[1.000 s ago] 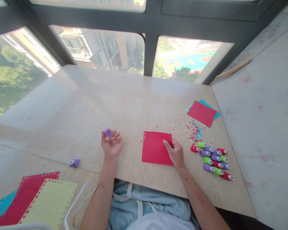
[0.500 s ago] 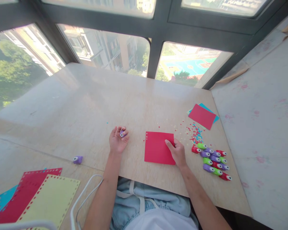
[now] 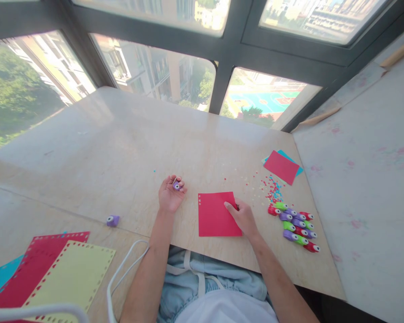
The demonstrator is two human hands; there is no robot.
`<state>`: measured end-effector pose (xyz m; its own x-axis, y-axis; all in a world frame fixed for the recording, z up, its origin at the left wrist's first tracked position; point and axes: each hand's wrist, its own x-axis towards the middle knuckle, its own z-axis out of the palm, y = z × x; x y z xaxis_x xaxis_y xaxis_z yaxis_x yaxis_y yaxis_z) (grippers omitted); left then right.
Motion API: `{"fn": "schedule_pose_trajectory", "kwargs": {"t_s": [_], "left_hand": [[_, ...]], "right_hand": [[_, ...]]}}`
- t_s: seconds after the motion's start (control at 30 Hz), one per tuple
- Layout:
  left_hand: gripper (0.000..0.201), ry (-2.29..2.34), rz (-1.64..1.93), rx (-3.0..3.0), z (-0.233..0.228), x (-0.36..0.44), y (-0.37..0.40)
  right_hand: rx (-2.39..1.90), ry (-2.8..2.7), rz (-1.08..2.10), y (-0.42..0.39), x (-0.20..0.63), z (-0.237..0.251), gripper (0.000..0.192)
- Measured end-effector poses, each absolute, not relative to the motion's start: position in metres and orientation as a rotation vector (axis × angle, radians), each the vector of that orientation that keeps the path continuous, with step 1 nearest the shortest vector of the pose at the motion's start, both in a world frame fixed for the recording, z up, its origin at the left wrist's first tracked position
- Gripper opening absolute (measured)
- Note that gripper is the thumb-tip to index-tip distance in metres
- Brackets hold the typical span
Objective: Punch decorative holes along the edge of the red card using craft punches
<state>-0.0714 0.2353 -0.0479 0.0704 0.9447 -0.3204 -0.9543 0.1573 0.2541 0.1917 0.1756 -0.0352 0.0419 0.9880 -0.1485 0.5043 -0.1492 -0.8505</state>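
My left hand (image 3: 171, 195) is turned palm up, its fingers curled round a small purple paper punch (image 3: 177, 185). To its right, my right hand (image 3: 243, 216) pinches the right edge of a red sheet of paper (image 3: 217, 220), thumb on top. A few small holes run down the sheet's upper left edge. Another purple punch (image 3: 112, 220) lies apart on the left. Rows of red, green and purple punches (image 3: 294, 224) stand together right of my right hand.
Red, blue and cream bits of paper (image 3: 274, 190) are scattered beside a small stack of coloured sheets (image 3: 282, 167). At lower left lie a yellow sheet (image 3: 72, 273) and a red sheet (image 3: 23, 273) with punched edges, near a white cable (image 3: 116, 278). Windows border the far side.
The red sheet has shifted slightly left and nearer to me with my right hand, and has turned a little. My left hand still holds the purple punch. The camera view has tilted slightly.
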Motion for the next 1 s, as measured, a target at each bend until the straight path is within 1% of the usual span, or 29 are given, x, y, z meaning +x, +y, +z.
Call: {"fn": "schedule_pose_trajectory", "kwargs": {"t_s": [0.13,0.3,0.43,0.5,0.57,0.67,0.83,0.9,1.0], "left_hand": [[0.018,0.474,1.427,-0.015,-0.049,-0.072,0.235],[0.015,0.492,1.423,-0.01,-0.05,-0.072,0.233],[0.013,0.496,1.421,-0.007,-0.049,-0.072,0.232],[0.013,0.504,1.42,-0.005,-0.049,-0.071,0.233],[0.012,0.512,1.418,-0.002,-0.05,-0.071,0.234],[0.013,0.514,1.417,0.006,-0.05,-0.072,0.232],[0.012,0.513,1.432,0.01,-0.049,-0.072,0.223],[0.012,0.52,1.438,0.014,-0.048,-0.072,0.22],[0.012,0.536,1.441,0.03,-0.048,-0.072,0.219]], "right_hand": [[-1.815,-1.632,0.721,0.177,0.201,-0.037,0.035],[-1.914,-1.623,0.505,0.173,0.231,-0.033,0.038],[-2.014,-1.315,0.225,0.161,0.256,-0.024,0.04],[-1.981,-1.109,0.203,0.154,0.263,-0.02,0.039],[-1.91,-0.919,0.284,0.147,0.266,-0.017,0.04],[-1.815,-0.757,0.5,0.14,0.261,-0.018,0.044],[-1.77,-0.871,0.873,0.146,0.236,-0.023,0.043],[-1.672,-0.874,1.089,0.153,0.22,-0.023,0.043],[-1.529,-0.797,1.321,0.163,0.197,-0.024,0.042]]}}
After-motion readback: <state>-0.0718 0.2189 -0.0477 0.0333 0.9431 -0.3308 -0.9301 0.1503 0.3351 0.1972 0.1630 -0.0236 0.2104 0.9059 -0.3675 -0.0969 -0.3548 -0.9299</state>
